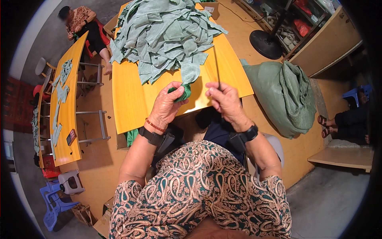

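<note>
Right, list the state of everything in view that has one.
left hand: closed on the green cloth
green cloth: bunched
right hand: closed on the thin rod
thin rod: held, pointing away from the body
gray-green pieces: piled loosely
green sack: bulging, on the floor

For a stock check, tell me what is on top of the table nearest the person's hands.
A heap of grey-green cloth pieces lies on the table. Its lower layers, and the tabletop beneath, are covered.

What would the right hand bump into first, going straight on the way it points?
The right hand would probably meet the pale green cloth piece by the left hand, though this single view leaves depth unclear.
</note>
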The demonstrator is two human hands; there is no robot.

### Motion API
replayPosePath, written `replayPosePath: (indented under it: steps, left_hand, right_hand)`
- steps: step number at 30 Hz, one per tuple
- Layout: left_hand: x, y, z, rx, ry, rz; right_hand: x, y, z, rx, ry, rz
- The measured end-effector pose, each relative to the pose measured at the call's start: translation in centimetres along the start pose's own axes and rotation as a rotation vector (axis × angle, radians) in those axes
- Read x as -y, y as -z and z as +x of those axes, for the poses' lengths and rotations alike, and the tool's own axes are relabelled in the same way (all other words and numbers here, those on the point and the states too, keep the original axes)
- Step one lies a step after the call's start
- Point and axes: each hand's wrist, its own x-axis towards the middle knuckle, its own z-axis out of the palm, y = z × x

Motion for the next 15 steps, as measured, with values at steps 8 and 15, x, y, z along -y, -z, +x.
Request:
replayPosePath:
  steps: [8,15]
  left_hand:
    - [0.2,-2.7,-1.3,0.010,-0.172,0.288]
    - [0.6,-2.7,-1.3,0.040,-0.014,0.144]
  right_hand:
    - [1.5,-2.1,1.9,0.153,-0.005,0.169]
    - [4.0,-2.5,2.1,0.220,0.060,-0.031]
